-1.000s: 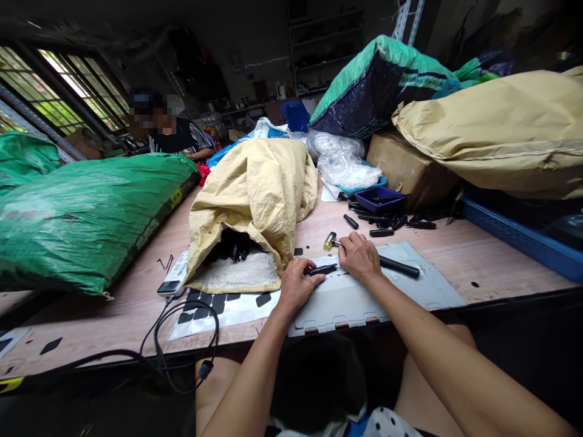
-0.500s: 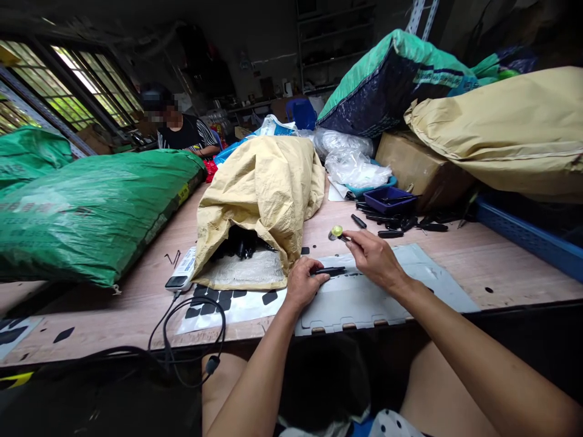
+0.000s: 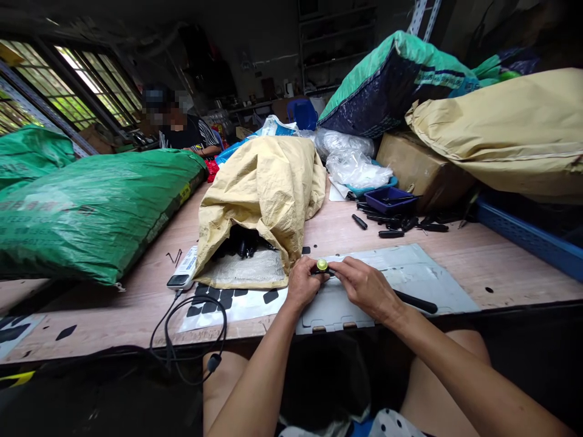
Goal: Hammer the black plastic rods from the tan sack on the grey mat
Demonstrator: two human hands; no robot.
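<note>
The right hand (image 3: pixel 365 286), gripping the hammer (image 3: pixel 322 265), has lowered it to the piece (image 3: pixel 320 273) the left hand (image 3: pixel 303 283) pinches; both hands meet there.

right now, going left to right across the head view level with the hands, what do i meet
Green sack, white device, open tan sack, left hand, yellow hammer head, right hand, exposed end of the black hammer handle.
</note>
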